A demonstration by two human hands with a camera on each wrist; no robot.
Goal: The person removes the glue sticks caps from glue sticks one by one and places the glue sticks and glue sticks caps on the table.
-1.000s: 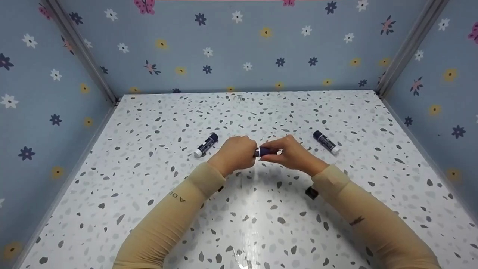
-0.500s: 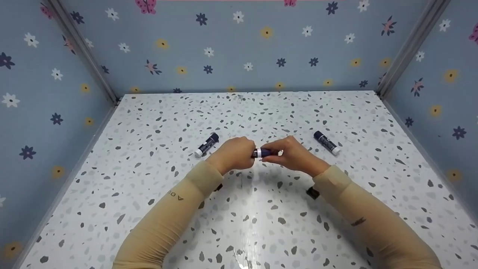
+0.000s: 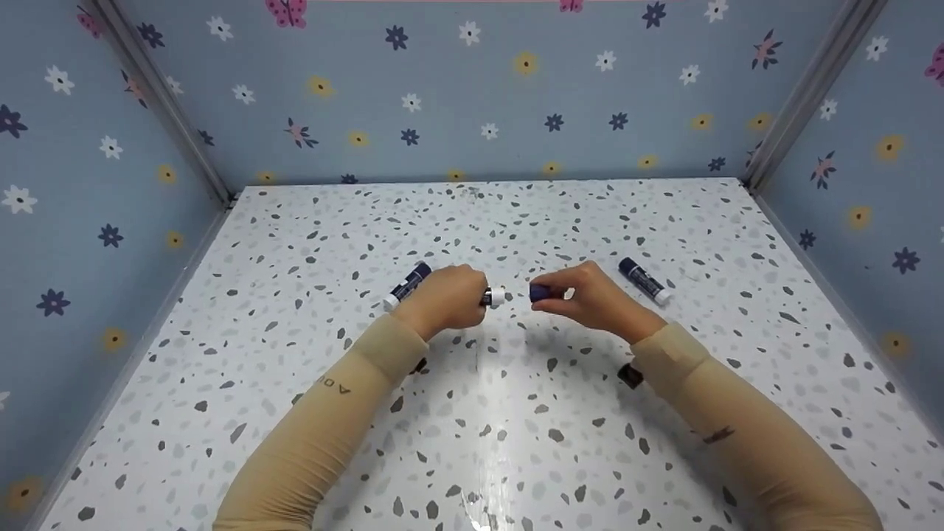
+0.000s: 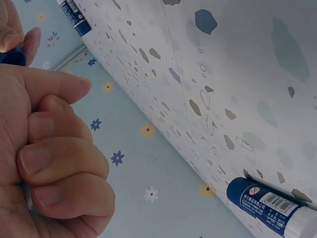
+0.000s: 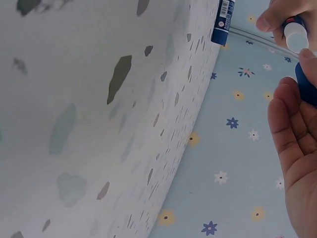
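Observation:
My left hand grips an uncapped glue stick. Its white end points right, out of the fist. Across a small gap, my right hand pinches a dark blue cap between thumb and fingers. In the right wrist view the white glue stick end faces the cap, with the two apart. Most of the held stick's body is hidden inside the left hand. A second glue stick, capped, lies just behind the left hand. A third glue stick, also capped, lies beyond the right hand.
Both hands are above a white speckled tabletop. Blue flower-patterned walls enclose it at the back and sides. A small dark object shows at the right cuff, and another dark piece at the left cuff.
The cap has come off the glue stick. My left hand has moved left with the stick and my right hand slightly right with the cap. The two lying sticks stay put.

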